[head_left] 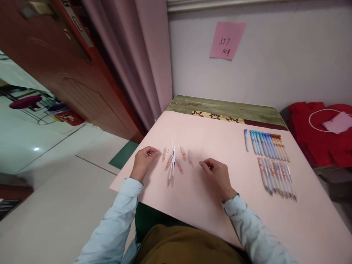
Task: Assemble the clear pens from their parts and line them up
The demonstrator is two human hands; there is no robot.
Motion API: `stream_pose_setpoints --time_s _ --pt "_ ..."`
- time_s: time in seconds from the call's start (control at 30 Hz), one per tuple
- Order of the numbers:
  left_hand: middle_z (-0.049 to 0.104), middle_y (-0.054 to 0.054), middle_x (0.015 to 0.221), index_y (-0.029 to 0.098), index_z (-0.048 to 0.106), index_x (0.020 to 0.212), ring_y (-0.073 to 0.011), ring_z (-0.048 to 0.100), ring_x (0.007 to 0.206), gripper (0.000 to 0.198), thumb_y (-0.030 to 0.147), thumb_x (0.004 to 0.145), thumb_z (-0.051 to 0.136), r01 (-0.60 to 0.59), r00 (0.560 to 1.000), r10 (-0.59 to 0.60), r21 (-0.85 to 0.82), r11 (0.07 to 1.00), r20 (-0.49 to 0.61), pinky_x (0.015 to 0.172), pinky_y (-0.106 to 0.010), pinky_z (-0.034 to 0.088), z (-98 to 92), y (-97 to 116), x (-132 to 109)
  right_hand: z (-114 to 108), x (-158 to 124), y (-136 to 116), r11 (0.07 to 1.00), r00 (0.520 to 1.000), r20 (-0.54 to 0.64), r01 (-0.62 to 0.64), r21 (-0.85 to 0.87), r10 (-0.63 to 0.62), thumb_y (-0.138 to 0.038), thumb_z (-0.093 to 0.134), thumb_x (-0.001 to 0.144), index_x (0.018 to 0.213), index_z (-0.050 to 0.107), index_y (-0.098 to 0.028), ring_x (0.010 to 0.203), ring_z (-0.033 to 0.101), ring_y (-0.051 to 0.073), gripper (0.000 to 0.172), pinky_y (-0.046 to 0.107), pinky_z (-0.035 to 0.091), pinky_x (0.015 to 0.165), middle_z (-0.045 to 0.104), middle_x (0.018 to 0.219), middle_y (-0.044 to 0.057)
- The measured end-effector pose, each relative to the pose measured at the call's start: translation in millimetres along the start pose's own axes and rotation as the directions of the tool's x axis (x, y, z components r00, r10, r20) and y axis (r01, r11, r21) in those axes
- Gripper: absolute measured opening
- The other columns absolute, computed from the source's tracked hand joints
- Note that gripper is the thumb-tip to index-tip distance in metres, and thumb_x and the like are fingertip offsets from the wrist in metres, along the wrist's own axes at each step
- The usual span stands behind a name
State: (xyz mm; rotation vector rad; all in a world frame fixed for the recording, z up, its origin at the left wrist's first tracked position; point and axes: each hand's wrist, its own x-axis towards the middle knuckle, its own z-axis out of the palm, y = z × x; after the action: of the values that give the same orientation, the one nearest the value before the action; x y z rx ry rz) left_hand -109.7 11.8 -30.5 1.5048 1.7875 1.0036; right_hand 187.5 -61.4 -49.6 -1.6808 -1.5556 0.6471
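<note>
My left hand (145, 159) is closed in a pinch at the left of the pink-covered table; whatever its fingertips hold is too small to name. Right beside those fingertips lies a clear pen barrel piece with orange-pink print (164, 154). White pen refills (173, 159) lie in a loose bundle, with more short barrel pieces (179, 165) around them. To the right of this group, a translucent pale piece (190, 158) lies nearest my right hand (217, 174). That hand is curled just above the tabletop, thumb and forefinger together; I cannot make out anything between them.
On the table's right side, a row of blue and brown capped pens (265, 144) lies above a row of clear pen parts with tips (277, 178). A red cloth-covered seat (320, 135) stands beyond the right edge. A wooden door (90, 73) and purple curtain (140, 47) are at left.
</note>
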Motion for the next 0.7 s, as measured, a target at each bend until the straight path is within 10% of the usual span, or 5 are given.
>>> stream_pose_setpoints --time_s 0.2,0.47,0.7 --pt "0.062 -0.001 0.063 0.02 0.065 0.066 -0.0167 0.053 0.061 0.016 0.036 0.068 0.069 -0.07 0.997 0.066 0.161 0.984 0.029 0.058 -0.028 0.037 28.2 14 36 12 -1 16 0.985 0.996 -0.086 -0.023 0.17 0.038 -0.047 0.057 0.089 0.08 0.072 -0.019 0.06 0.059 0.017 0.033 0.027 0.043 0.058 0.069 0.067 0.003" --pt "0.066 -0.009 0.063 0.022 0.062 0.056 -0.0267 0.062 0.069 0.02 0.036 0.062 0.075 0.04 0.974 -0.148 0.515 0.856 0.17 0.063 -0.035 0.04 72.2 41 78 12 0 15 0.985 0.997 -0.068 -0.008 0.173 0.02 -0.043 0.057 0.091 0.079 0.071 -0.02 0.061 0.059 0.017 0.029 0.027 0.043 0.058 0.069 0.069 0.002" --pt "0.061 -0.007 0.054 0.019 0.061 0.054 -0.0233 0.061 0.063 0.018 0.029 0.056 0.076 0.079 0.954 -0.21 0.496 0.865 0.214 0.06 -0.032 0.04 81.3 40 93 11 2 15 0.984 0.998 -0.052 -0.01 0.179 0.02 -0.039 0.058 0.09 0.078 0.07 -0.02 0.063 0.06 0.017 0.025 0.026 0.044 0.059 0.069 0.071 0.002"
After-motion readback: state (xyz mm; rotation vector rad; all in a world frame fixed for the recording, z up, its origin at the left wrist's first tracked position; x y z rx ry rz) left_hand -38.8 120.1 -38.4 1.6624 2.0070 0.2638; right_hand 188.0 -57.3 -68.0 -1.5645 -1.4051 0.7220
